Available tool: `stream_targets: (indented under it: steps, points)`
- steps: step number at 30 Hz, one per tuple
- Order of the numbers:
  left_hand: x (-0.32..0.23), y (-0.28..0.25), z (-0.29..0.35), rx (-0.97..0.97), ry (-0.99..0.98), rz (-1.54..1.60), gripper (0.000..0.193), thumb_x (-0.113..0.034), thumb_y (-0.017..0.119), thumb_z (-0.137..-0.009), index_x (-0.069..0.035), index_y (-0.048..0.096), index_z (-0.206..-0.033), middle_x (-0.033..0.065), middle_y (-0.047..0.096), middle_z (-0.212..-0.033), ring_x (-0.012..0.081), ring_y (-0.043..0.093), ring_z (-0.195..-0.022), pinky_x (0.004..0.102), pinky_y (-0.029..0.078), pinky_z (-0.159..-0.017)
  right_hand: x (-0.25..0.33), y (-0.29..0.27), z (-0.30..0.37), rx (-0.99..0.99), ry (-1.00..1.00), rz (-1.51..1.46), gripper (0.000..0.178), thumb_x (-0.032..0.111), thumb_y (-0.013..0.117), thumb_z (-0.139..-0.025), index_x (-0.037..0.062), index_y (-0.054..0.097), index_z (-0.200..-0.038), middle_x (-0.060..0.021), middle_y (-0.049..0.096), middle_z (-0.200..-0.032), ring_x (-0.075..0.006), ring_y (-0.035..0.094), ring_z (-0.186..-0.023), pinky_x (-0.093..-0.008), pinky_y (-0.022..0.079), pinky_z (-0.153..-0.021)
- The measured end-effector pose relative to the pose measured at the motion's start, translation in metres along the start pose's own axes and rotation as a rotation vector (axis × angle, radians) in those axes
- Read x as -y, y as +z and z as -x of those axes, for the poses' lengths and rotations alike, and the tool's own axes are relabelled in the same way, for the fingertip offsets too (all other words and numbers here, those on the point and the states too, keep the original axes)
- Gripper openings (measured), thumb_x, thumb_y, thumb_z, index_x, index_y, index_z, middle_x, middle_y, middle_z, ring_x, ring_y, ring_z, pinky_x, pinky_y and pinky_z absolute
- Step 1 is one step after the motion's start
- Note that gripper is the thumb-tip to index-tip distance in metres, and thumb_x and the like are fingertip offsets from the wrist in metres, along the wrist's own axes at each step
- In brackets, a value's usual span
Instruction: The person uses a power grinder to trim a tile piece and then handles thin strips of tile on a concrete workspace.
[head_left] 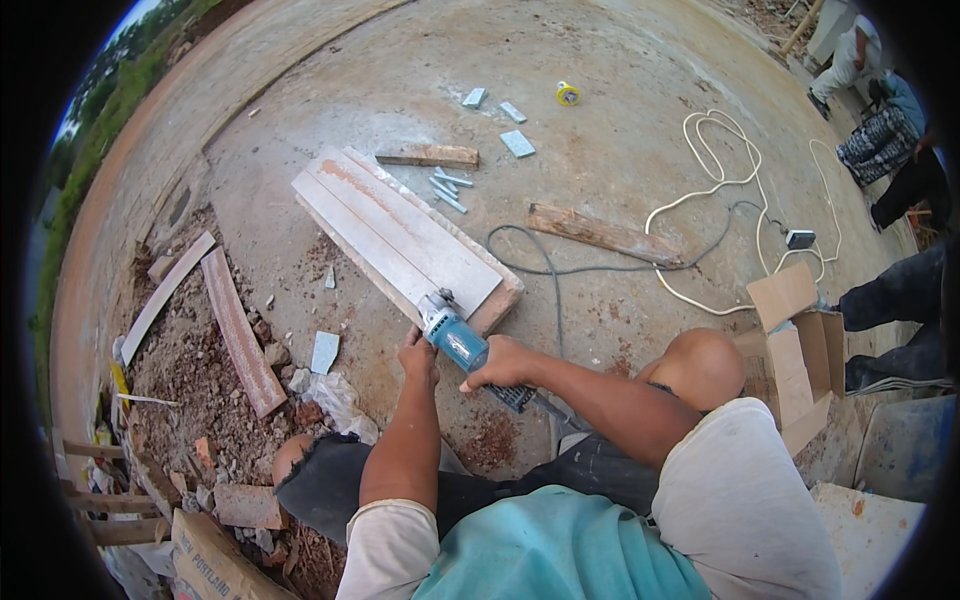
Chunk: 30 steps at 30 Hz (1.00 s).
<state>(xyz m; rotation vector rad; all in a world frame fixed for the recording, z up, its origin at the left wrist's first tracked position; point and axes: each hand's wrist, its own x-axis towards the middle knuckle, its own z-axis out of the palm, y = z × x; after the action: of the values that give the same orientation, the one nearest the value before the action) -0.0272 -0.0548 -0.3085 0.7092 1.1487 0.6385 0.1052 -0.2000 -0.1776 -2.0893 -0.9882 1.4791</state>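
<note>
A teal angle grinder (pixel 457 340) sits at the near end of a long pale tile (pixel 390 235), its metal head over the tile's near edge. A dark straight line runs lengthwise along the tile. Beneath the tile lies a thick, rough-sided slab (pixel 503 302). My right hand (pixel 503 364) wraps around the grinder's rear body. Close to the tool's head, my left hand (pixel 417 357) is closed on its left side; what its fingers grip is partly hidden. The disc is too small to make out clearly.
Cut tile pieces (pixel 518 144) and wood blocks (pixel 428 155) lie beyond the slab. Grey and white cords (pixel 655 222) loop to the right, near an open cardboard box (pixel 788 350). Rubble (pixel 190 350) with tile strips (pixel 243 335) is at left. Several people stand or sit far right.
</note>
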Motion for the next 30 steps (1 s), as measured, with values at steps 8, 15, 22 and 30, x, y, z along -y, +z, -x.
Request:
stream_targets:
  steps: [8, 15, 22, 30]
  points:
    - [0.0, 0.002, 0.002, -0.007, 0.017, 0.017, 0.06, 0.003, 0.061, -0.081, 0.006, 0.041, -0.138, 0.0114, 0.062, -0.116, 0.0152, 0.061, -0.085, 0.0241, 0.048, -0.067, 0.003, -0.004, 0.009, 0.031, -0.005, -0.034, 0.065, 0.047, 0.083, -0.053, -0.0067, 0.067, -0.087, -0.0249, 0.067, -0.096, -0.0334, 0.067, -0.089, -0.037, 0.051, -0.079]
    - [0.002, -0.001, -0.002, 0.011, 0.0, -0.007, 0.061, 0.004, 0.062, -0.081, 0.006, 0.04, -0.139, 0.0111, 0.062, -0.116, 0.0156, 0.062, -0.086, 0.0251, 0.049, -0.068, -0.002, -0.001, 0.006, 0.014, 0.012, -0.013, 0.076, 0.048, 0.083, -0.053, -0.0115, 0.064, -0.096, -0.0279, 0.065, -0.1, -0.0348, 0.066, -0.092, -0.0371, 0.051, -0.081]
    - [0.005, -0.002, -0.007, 0.032, 0.017, -0.009, 0.06, -0.003, 0.067, -0.084, 0.006, 0.041, -0.138, 0.0122, 0.06, -0.12, 0.0179, 0.063, -0.094, 0.0277, 0.051, -0.074, -0.01, 0.002, 0.004, 0.028, 0.025, -0.044, 0.061, 0.041, 0.083, -0.055, -0.0042, 0.063, -0.089, -0.0206, 0.066, -0.091, -0.0288, 0.064, -0.082, -0.0347, 0.049, -0.075]
    - [0.01, -0.004, -0.011, 0.005, 0.011, -0.021, 0.063, -0.006, 0.068, -0.085, 0.007, 0.038, -0.14, 0.0159, 0.057, -0.125, 0.0206, 0.063, -0.099, 0.0292, 0.052, -0.078, -0.005, -0.002, 0.016, 0.017, 0.039, -0.025, 0.07, 0.044, 0.083, -0.054, -0.0083, 0.062, -0.097, -0.0242, 0.065, -0.097, -0.0314, 0.065, -0.088, -0.0355, 0.049, -0.08]
